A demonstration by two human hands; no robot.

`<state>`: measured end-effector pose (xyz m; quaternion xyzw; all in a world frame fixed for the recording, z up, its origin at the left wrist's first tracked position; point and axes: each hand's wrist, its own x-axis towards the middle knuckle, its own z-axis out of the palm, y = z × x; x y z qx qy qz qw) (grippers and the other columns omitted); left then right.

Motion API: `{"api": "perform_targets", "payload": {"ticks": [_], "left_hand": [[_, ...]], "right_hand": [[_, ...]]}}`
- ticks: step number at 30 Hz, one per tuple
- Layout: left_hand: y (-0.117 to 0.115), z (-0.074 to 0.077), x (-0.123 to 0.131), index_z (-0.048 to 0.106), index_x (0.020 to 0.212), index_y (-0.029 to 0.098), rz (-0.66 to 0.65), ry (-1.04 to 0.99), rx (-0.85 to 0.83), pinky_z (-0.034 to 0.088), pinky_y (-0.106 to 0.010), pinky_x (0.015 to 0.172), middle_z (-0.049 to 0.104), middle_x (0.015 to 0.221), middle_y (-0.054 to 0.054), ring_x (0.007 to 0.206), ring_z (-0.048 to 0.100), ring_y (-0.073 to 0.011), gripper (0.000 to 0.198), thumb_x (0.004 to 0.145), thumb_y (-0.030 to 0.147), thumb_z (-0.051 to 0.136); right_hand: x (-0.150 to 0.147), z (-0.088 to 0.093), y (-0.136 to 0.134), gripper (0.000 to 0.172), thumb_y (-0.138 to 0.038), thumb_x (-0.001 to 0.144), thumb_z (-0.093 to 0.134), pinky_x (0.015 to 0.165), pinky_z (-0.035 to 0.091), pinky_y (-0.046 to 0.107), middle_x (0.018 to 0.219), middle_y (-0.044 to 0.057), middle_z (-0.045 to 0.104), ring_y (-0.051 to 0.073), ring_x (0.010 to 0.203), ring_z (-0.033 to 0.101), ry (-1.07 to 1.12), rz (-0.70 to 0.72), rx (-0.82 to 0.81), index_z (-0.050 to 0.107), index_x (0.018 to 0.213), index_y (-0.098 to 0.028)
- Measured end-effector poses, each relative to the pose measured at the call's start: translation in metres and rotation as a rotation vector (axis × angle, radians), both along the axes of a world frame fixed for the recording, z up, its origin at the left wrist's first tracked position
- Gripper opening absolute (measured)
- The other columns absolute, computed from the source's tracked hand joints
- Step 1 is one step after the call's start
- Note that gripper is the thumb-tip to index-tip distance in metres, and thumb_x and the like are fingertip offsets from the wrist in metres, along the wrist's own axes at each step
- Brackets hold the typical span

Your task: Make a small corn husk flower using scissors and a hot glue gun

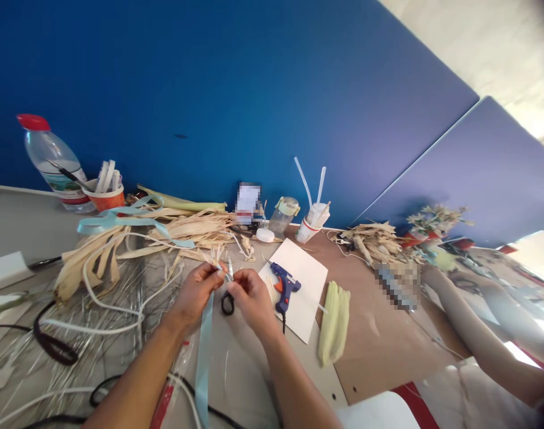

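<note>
My left hand (201,291) is closed in a pinch with a pale blue ribbon (204,357) hanging down from it. Pale, thin husk-like strips (215,256) stick up at its fingertips. Close beside it, my right hand (254,293) has thumb and fingers closed at a small pair of scissors (227,305), blades upward and a black handle loop below. The fingers partly hide the scissors and exactly what is pinched. Just right of that hand, a blue glue gun (284,285) lies on a white sheet (305,271).
Dried corn husks (186,229), a bottle (57,167) and a cup of rolls (105,193) stand left. Loose white cable (93,325) crosses wires. Behind are a jar (284,215) and a cup with glue sticks (311,226). Green husks (334,325) lie right, near another person's arm (468,325).
</note>
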<state>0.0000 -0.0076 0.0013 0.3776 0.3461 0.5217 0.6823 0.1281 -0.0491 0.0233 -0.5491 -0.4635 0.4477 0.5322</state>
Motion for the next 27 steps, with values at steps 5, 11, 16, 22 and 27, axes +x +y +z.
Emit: {"api": "perform_targets", "payload": {"ticks": [5,11,16,22,27], "left_hand": [[-0.001,-0.002,0.001,0.068,0.076,0.019,0.026,0.022,0.014,0.037,-0.023,0.056,0.056,0.065,0.003,0.058,0.046,-0.0116,0.024,0.063,0.035,0.080],[-0.004,0.001,0.001,0.067,0.073,0.019,-0.047,-0.008,0.028,0.043,-0.025,0.058,0.059,0.063,0.003,0.057,0.052,-0.0125,0.019,0.066,0.033,0.078],[-0.007,0.002,0.000,0.063,0.079,0.019,-0.166,-0.023,-0.008,0.045,-0.028,0.054,0.061,0.058,0.000,0.052,0.055,-0.0154,0.023,0.070,0.037,0.075],[-0.005,-0.001,-0.001,0.066,0.076,0.019,-0.117,0.053,0.049,0.039,-0.024,0.053,0.053,0.059,0.003,0.053,0.047,-0.0113,0.021,0.071,0.037,0.074],[-0.001,0.000,0.001,0.068,0.072,0.020,0.002,0.065,0.047,0.037,-0.024,0.056,0.054,0.063,0.003,0.056,0.046,-0.0112,0.019,0.065,0.035,0.076]], "right_hand": [[-0.009,0.002,-0.002,0.012,-0.026,0.071,0.062,0.058,0.037,0.027,0.060,-0.003,0.052,0.013,0.058,0.046,-0.203,-0.090,0.077,0.053,0.065,-0.021],[-0.004,-0.005,0.000,0.027,-0.037,0.065,0.073,0.050,0.031,0.024,0.053,-0.003,0.052,0.009,0.046,0.041,0.453,0.117,-0.160,0.053,0.061,-0.019],[-0.002,0.000,0.001,0.036,-0.041,0.078,0.068,0.047,0.029,0.022,0.049,-0.005,0.046,0.007,0.043,0.037,0.765,0.370,-0.414,0.048,0.059,-0.018],[0.006,-0.006,0.005,0.061,-0.070,0.084,0.047,0.043,0.027,0.022,0.045,-0.001,0.049,0.009,0.039,0.038,0.559,0.264,-0.500,0.050,0.053,-0.018],[0.001,-0.006,0.001,0.034,-0.050,0.073,0.068,0.052,0.036,0.023,0.060,-0.003,0.055,0.011,0.052,0.046,0.223,-0.014,-0.106,0.058,0.070,-0.018]]}}
